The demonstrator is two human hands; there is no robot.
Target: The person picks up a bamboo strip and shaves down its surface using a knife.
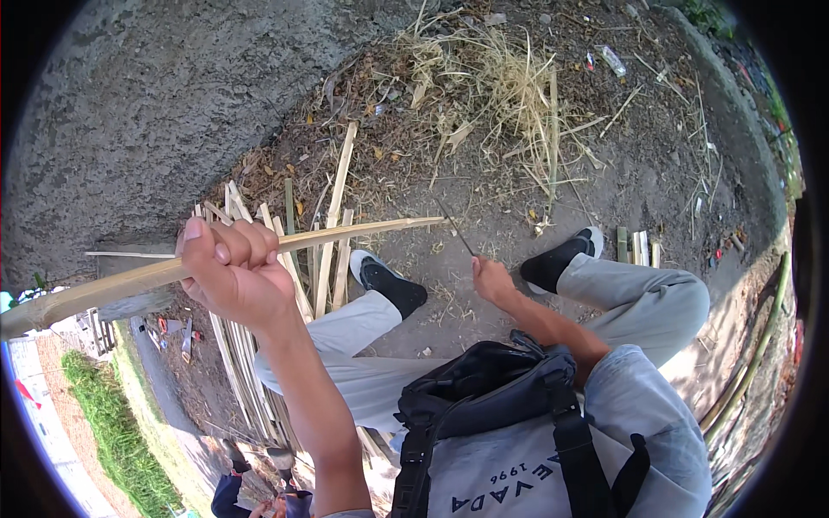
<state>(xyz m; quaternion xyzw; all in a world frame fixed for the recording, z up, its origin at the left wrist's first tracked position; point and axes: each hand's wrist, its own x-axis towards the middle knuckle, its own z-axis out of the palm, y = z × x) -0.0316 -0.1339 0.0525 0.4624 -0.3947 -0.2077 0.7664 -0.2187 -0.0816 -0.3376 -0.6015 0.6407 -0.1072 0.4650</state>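
My left hand (237, 272) is closed around a long split bamboo strip (363, 230). The strip runs from the left rim of the view across to a narrow end between my feet. Low in front of me, my right hand (494, 280) grips a knife (456, 230) with a thin dark blade; its handle is mostly hidden in my fingers. The blade crosses by the strip's narrow end, and I cannot tell whether they touch. Beneath my left forearm, several pale bamboo strips (338, 186) lie in a loose bundle beside my left leg.
A grey stone or concrete slab (173, 104) rises at the upper left. A heap of dry shavings (518, 86) lies ahead on the dirt ground. Short bamboo pieces (639, 249) are by my right foot, and a black bag (484, 380) hangs at my chest. Another person (259, 501) is at the lower left.
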